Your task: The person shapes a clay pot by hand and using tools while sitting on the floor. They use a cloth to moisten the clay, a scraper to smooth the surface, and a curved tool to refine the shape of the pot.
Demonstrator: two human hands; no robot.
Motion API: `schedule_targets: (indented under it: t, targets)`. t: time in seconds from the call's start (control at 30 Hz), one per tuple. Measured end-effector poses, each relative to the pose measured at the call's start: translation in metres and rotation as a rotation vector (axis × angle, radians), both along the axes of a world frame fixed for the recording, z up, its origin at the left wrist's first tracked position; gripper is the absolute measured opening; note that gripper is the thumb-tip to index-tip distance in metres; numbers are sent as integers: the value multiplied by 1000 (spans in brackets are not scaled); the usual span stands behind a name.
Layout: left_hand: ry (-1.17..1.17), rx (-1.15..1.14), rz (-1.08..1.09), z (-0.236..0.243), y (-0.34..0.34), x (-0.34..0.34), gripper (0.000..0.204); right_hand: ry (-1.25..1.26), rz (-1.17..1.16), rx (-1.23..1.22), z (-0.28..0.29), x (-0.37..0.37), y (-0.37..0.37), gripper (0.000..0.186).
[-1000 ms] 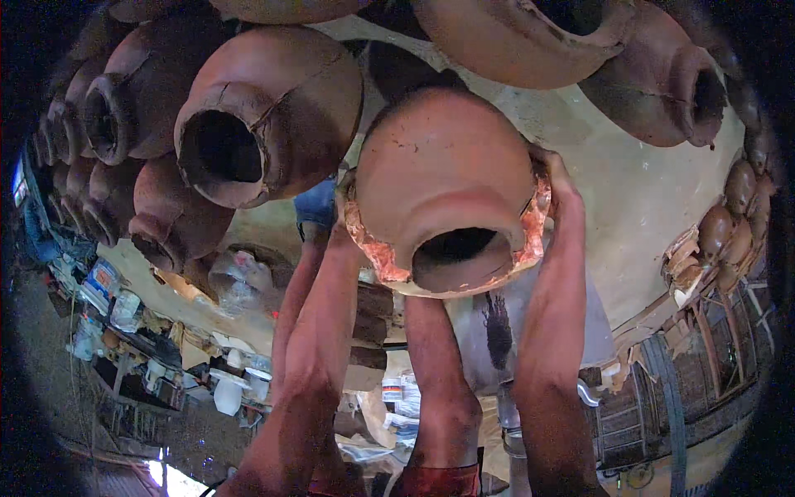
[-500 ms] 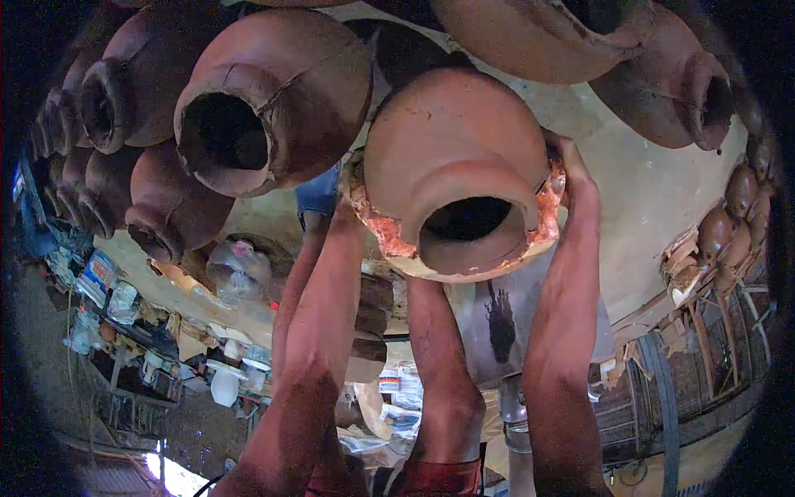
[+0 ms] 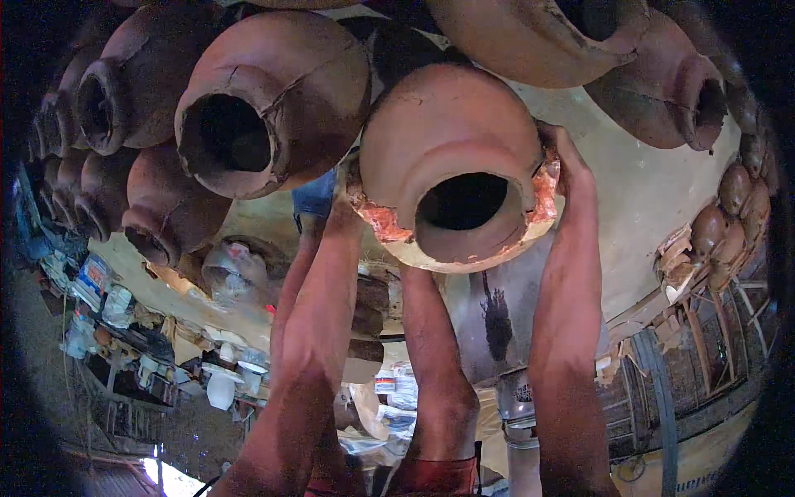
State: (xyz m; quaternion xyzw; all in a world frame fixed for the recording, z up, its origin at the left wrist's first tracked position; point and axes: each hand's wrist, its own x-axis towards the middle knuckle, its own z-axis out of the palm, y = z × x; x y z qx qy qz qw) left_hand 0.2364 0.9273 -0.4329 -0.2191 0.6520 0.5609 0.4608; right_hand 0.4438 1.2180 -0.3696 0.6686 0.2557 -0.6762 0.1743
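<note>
So the clay pot [image 3: 447,116] is front and centre between the two hands, tipped so its dark mouth [image 3: 464,201] faces the near side. The right hand [image 3: 573,161] is cupped on its right side with the fingers bending round behind, gripping it; the left hand [image 3: 351,172] is up against the left side but mostly hidden, so I can't tell how those fingers sit. My guess is one hand each side keeps that round belly from rolling and leaves the mouth untouched. A crumbly orange-red band [image 3: 545,195] hugs the sides right by the hands; can't tell if it's part of the pot or separate. Just to the far left a cracked pot [image 3: 327,62] lies with its mouth facing near too, a smaller pot [image 3: 178,186] sits beyond it to the left, and another pot [image 3: 633,103] at far right points right. Probably on their sides because round bottoms won't stand, tbh. Also some clear plastic [image 3: 234,272] on the left, and a stained grey board [image 3: 513,327] beside the right forearm [image 3: 567,306]
</note>
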Motion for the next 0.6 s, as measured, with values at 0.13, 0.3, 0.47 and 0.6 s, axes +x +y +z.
schedule_targets:
  t: [0.13,0.3,0.47,0.6]
  targets:
    - [-43,-10,56,2,-7,5,46,105,37,31,17,-11,-9,55]
    - [-147,2,94,-7,-3,33,49,133,26,4,-6,28,-4,57]
    - [-201,-2,146,-10,-4,42,51,103,54,31,-9,24,-5,51]
    - [-263,-4,164,-17,-1,54,54,34,186,44,-1,24,1,51]
